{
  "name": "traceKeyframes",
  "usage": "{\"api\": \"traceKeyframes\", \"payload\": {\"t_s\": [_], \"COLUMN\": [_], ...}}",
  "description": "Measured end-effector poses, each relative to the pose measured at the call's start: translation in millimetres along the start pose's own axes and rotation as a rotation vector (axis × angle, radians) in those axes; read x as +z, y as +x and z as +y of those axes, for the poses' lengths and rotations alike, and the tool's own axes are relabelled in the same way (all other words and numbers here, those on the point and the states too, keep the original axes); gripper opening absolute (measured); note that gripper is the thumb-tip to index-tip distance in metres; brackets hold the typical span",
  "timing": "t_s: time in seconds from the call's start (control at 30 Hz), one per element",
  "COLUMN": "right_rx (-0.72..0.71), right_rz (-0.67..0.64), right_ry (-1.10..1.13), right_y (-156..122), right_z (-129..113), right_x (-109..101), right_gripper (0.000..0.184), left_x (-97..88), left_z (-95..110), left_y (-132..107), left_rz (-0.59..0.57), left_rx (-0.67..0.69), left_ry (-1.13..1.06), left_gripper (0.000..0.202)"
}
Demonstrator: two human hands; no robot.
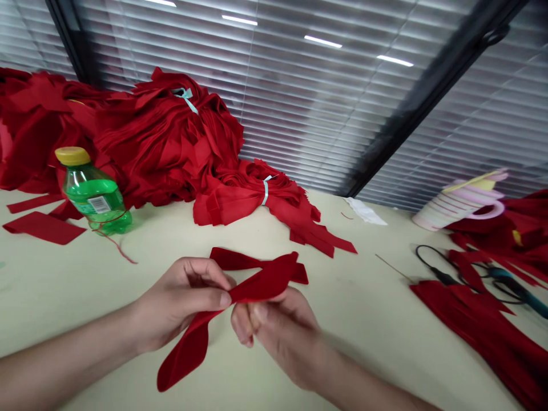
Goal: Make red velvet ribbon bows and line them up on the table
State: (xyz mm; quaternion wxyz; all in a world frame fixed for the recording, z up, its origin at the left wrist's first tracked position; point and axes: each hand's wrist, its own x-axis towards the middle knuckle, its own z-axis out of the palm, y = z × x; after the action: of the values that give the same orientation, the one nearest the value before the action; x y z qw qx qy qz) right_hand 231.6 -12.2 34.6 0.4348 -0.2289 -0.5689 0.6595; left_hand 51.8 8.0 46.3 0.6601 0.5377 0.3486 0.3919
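In the middle of the head view my left hand (pixel 188 299) pinches a red velvet-like fabric strip (pixel 265 281) between thumb and fingers. One end of the strip hangs in a curve toward the table, and the other end lies over my right hand (pixel 278 328). Right thumb and fingertips are pressed together just under the strip, close to the left fingertips. What they grip, if anything, is too small or hidden to tell. Behind the hands another red fabric strip (pixel 233 258) lies on the table, partly covered by the raised one.
Tied bundles of red fabric (pixel 158 137) and a smaller tied bundle (pixel 252 194) lie against the blinds. A green bottle (pixel 100 200) with a thread around it leans at left. At right are a striped cup (pixel 454 205), stacked red strips (pixel 479 331) and a teal-handled tool (pixel 518 291) with a cord.
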Motion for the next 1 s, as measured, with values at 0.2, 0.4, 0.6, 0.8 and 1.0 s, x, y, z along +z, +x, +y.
{"api": "traceKeyframes", "payload": {"t_s": [0.2,0.4,0.6,0.8,1.0], "right_rx": [0.231,-0.160,-0.536,-0.645,-0.486], "right_rz": [-0.115,-0.262,-0.102,0.111,0.005], "right_ry": [0.065,-0.893,-1.290,-1.200,-1.222], "right_y": [11,3,-13,-15,-17], "right_z": [-4,-26,-12,0,-3], "right_x": [-20,-14,6,15,16], "right_gripper": [0.031,0.017,0.019,0.016,0.019], "left_x": [-4.3,-5.2,-0.3,4.4,6.4], "left_z": [8,15,2,-4,2], "left_y": [-6,-8,-9,-7,-9], "left_rz": [-0.349,-0.425,-0.249,-0.025,0.116], "left_rx": [0.415,0.698,0.701,0.611,0.379], "left_ry": [0.358,1.054,0.965,0.813,0.782], "left_gripper": [0.023,0.021,0.019,0.014,0.011]}}
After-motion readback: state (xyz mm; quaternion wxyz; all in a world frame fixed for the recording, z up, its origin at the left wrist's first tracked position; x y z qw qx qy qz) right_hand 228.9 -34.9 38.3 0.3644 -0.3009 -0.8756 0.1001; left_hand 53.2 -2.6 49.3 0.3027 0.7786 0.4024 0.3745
